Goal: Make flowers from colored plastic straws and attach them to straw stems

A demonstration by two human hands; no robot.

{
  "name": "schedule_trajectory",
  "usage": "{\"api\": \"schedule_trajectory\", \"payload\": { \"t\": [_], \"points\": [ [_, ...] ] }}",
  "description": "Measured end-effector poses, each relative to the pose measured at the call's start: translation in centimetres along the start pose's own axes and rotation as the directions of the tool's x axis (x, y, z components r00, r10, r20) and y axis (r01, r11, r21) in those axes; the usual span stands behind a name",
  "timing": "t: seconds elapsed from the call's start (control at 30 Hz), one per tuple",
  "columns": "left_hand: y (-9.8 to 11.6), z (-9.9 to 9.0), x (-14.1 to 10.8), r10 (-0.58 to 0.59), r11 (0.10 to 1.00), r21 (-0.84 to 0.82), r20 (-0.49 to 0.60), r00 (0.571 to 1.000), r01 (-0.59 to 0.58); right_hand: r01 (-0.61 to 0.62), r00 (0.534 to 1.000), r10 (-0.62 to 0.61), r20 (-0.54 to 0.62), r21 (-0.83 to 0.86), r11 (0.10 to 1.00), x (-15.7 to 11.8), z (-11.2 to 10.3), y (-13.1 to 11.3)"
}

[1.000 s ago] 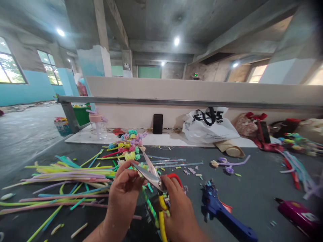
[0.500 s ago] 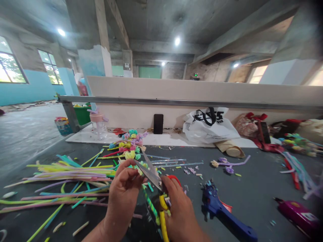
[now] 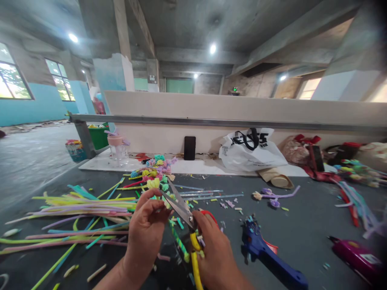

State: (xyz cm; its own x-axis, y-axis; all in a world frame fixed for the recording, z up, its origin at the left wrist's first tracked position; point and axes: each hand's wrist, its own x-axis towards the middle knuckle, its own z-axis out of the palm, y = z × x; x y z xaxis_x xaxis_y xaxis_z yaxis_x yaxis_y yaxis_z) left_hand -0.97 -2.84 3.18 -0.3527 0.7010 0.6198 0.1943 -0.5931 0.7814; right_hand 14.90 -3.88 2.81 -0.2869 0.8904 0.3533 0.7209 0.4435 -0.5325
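My left hand (image 3: 146,227) is closed, its fingertips pinched on a pale yellow-green pipe cleaner flower (image 3: 167,202), mostly hidden by the fingers and blades. A twisted green and yellow stem (image 3: 180,243) hangs below it; whether the two are joined is unclear. My right hand (image 3: 213,245) grips scissors (image 3: 182,209) with yellow handles. Their blades are parted and point up and left at the flower by my left fingertips. A red loop (image 3: 210,215) shows behind my right fingers. Beyond the blades lies a pile of colourful pipe cleaner flowers (image 3: 157,169).
Loose pipe cleaners (image 3: 90,207) spread across the dark table at left. Clear sticks (image 3: 208,195) and small clippings lie ahead. At right are a purple flower stem (image 3: 275,195), a blue glue gun (image 3: 266,253) and a magenta tool (image 3: 356,255). A phone (image 3: 190,148) stands at the back.
My left hand has shifted slightly left and the lower stem with it. The scissors stay parted, and have barely moved.
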Motion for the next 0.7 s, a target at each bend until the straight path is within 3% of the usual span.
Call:
{"api": "schedule_trajectory", "payload": {
  "t": [0.3,0.53,0.7],
  "points": [
    [0.0,0.1,-0.2,-0.087,0.994,-0.066,-0.027,0.996,0.085,0.025,0.999,-0.025,-0.025,0.017,1.000,-0.1,0.4,0.6],
    [0.2,0.2,-0.1,-0.185,0.982,-0.035,0.009,0.983,0.185,0.137,0.988,-0.124,-0.088,0.176,0.975,-0.1,0.6,1.1],
    [1.1,0.5,0.1,-0.372,0.913,-0.160,0.051,0.927,0.376,0.026,0.990,0.015,-0.140,0.292,0.956,0.1,0.3,0.0]
  ]
}}
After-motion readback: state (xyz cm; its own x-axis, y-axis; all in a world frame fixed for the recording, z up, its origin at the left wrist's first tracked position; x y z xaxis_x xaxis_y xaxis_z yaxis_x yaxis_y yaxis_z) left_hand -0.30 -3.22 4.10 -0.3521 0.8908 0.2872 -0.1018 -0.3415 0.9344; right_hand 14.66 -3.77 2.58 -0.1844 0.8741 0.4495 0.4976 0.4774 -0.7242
